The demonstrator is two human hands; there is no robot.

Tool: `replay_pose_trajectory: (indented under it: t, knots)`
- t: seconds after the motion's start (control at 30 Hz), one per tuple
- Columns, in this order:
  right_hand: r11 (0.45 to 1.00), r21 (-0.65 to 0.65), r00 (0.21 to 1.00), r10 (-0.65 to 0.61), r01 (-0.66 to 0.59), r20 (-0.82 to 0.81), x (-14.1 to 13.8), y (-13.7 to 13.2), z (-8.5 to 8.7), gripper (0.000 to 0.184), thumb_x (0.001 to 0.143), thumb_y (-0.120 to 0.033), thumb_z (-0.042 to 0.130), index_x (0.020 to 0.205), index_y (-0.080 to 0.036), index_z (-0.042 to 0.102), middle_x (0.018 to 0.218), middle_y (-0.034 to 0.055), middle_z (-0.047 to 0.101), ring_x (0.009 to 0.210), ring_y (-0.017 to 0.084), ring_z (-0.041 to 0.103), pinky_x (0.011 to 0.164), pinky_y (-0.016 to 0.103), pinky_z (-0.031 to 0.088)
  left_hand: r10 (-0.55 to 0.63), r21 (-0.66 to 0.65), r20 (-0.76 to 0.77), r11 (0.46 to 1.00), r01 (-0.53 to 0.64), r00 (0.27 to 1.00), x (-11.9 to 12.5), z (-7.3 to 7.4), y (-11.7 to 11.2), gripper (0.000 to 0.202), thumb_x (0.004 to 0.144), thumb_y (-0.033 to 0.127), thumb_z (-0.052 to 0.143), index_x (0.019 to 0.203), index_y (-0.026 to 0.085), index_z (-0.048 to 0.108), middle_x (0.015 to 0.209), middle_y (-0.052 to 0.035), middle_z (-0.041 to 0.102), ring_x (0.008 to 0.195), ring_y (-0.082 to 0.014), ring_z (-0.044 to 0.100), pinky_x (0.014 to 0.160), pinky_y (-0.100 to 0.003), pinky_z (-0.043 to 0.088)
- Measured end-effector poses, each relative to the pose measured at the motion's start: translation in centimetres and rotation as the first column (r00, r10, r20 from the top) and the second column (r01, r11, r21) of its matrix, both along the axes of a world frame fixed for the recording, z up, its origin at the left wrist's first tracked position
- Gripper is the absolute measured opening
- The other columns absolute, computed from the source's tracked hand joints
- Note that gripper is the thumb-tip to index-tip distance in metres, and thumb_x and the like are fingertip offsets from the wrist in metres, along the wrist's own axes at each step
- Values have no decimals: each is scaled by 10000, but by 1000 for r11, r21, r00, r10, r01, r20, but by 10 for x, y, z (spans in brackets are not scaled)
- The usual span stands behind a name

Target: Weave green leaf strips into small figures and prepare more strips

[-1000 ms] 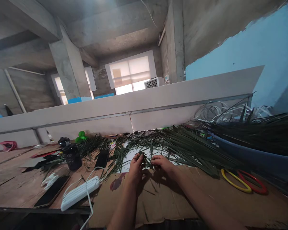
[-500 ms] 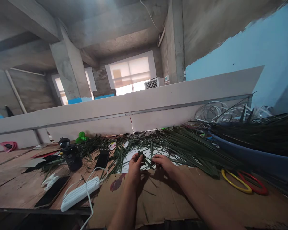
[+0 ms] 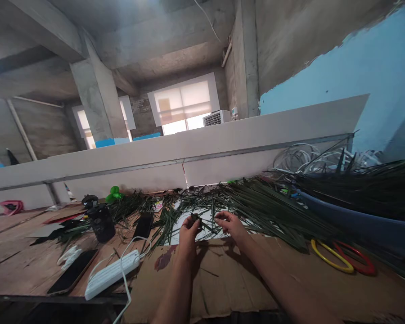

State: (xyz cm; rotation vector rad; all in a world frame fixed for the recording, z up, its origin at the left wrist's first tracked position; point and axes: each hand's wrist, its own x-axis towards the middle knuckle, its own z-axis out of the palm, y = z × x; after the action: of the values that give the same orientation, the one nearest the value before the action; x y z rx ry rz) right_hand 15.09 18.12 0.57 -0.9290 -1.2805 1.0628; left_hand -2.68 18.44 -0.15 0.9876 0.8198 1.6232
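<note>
item: small piece of green palm leaf, long axis roughly level, tip toward right hand. pinched between closed fingers of left hand, above cardboard sheet. right fingers half open, just beside it, gripping nothing. loose palm-leaf strips beyond.

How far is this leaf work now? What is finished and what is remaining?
Done: nothing clearly finished shows, though a small green figure stands far back, its material unclear. In hand: the left hand pinches a small folded piece of green leaf, the right hand open beside it. Remaining: many long leaf strips lie loose, with more on the blue tub.
</note>
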Motion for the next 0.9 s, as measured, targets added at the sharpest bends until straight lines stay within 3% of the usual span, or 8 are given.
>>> replay_pose_trajectory:
  t: [0.33,0.53,0.9]
  knots:
    - [1000,7,994,27,-28,106,-2,7,-11,237,591,-350,732,753,-200,646,685,-9,640,527,126,488,465,244,366,-22,-32,77,999,25,997,-2,-4,4,530,477,389,945,902,221,678,856,-12,694,733,-130,630,688,-238,480]
    - [998,49,989,-40,33,142,-2,8,-11,125,557,-226,699,675,-199,670,665,2,658,649,176,558,586,274,421,-87,-59,120,994,95,989,1,-4,3,568,416,398,962,860,211,661,804,-7,684,679,-113,599,652,-220,456]
    - [995,3,995,-99,99,19,9,14,-16,333,560,-308,587,841,-180,711,769,43,714,536,161,535,452,261,377,-132,-133,133,980,149,982,5,0,-5,561,487,422,912,914,231,602,822,7,647,701,-132,588,640,-234,394]
